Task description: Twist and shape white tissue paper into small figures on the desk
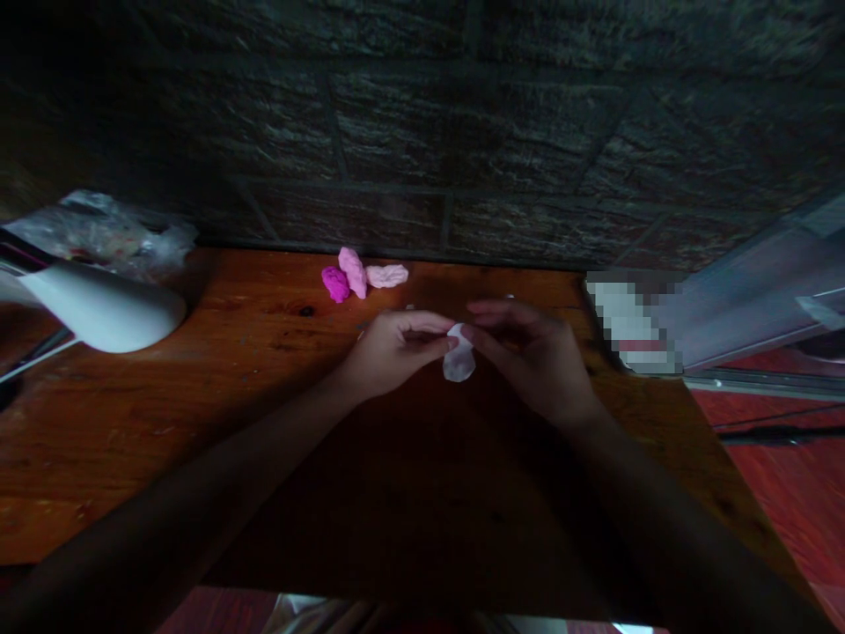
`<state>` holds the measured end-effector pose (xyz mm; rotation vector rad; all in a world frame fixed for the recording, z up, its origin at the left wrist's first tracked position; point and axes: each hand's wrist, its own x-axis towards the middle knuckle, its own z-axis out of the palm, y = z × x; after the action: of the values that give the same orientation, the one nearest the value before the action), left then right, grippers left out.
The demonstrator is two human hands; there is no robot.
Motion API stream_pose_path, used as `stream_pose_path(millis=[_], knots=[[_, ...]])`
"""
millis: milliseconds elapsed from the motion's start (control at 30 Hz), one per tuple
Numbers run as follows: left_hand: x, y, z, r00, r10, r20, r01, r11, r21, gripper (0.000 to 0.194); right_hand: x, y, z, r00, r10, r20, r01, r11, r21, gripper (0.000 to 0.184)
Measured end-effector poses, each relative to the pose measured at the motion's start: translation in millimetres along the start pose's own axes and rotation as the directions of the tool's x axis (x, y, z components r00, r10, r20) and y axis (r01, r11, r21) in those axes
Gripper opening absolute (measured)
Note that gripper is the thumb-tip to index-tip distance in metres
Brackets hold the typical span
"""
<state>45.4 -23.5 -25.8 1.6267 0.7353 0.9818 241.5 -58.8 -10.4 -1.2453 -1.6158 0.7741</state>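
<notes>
A small, thin whitish piece [459, 359], partly see-through at its lower end, is pinched at its top between both hands above the wooden table. My left hand [389, 350] grips it from the left, thumb and index finger closed on its edge. From the right, my right hand [538, 357] holds the same piece between thumb and fingers. What the piece is made of cannot be told in this dim light. Just beyond my left hand lie three lumps that look like modelling clay: a magenta lump [335, 283], a pink lump [353, 272] and a pale pink lump [387, 276].
On the left of the wooden table [132, 423] are a white lamp-like object [109, 304] and a crumpled clear plastic bag [125, 233]. A blurred-out pale object [630, 326] lies at the right edge. A dark stone-like wall [409, 132] closes off the back.
</notes>
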Motion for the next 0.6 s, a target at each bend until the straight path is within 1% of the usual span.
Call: stream_pose_path(millis=[67, 100, 133, 167, 233, 267, 300, 367, 433, 600], knots=[[0.1, -0.5, 1.0, 0.999, 0.006, -0.041, -0.006, 1.0, 0.006, 0.013, 0.7, -1.3, 0.1, 0.998, 0.049, -0.047, -0.045, 0.996, 0.075, 0.033], [0.4, -0.9, 1.0, 0.997, 0.012, -0.082, -0.011, 1.0, 0.011, 0.013, 1.2, -2.0, 0.0, 0.994, 0.095, -0.055, -0.088, 0.988, 0.129, 0.036], [0.7, -1.5, 0.9, 0.991, 0.019, -0.131, -0.018, 1.0, 0.013, 0.013, 1.7, -2.8, 0.0, 0.987, 0.157, -0.037, -0.147, 0.971, 0.19, 0.039], [1.1, -2.2, 0.6, 0.984, 0.025, -0.178, -0.023, 1.0, 0.012, 0.014, 2.2, -3.5, 0.1, 0.974, 0.226, 0.011, -0.221, 0.943, 0.247, 0.04], [1.8, -3.4, 0.2, 0.968, 0.031, -0.248, -0.033, 0.999, -0.003, 0.016, 3.0, -4.5, 1.0, 0.93, 0.333, 0.158, -0.367, 0.879, 0.306, 0.041], [2.0, -3.8, 0.2, 0.964, 0.031, -0.263, -0.036, 0.999, -0.013, 0.018, 3.1, -4.7, 1.8, 0.907, 0.361, 0.218, -0.415, 0.858, 0.303, 0.04], [2.0, -3.9, 0.4, 0.963, 0.031, -0.268, -0.039, 0.999, -0.026, 0.021, 3.1, -4.5, 2.8, 0.892, 0.374, 0.255, -0.44, 0.85, 0.291, 0.039], [1.5, -3.4, 1.5, 0.966, 0.034, -0.257, -0.048, 0.998, -0.05, 0.027, 2.6, -3.3, 5.0, 0.889, 0.374, 0.263, -0.442, 0.853, 0.277, 0.036], [0.5, -2.5, 3.0, 0.971, 0.02, -0.237, -0.037, 0.997, -0.07, 0.032, 2.1, -1.5, 6.5, 0.903, 0.36, 0.235, -0.418, 0.864, 0.281, 0.033], [-1.9, -1.5, 5.6, 0.975, -0.058, -0.217, 0.042, 0.996, -0.077, 0.025, 1.5, 1.5, 6.9, 0.922, 0.315, 0.225, -0.368, 0.895, 0.253, 0.02]])
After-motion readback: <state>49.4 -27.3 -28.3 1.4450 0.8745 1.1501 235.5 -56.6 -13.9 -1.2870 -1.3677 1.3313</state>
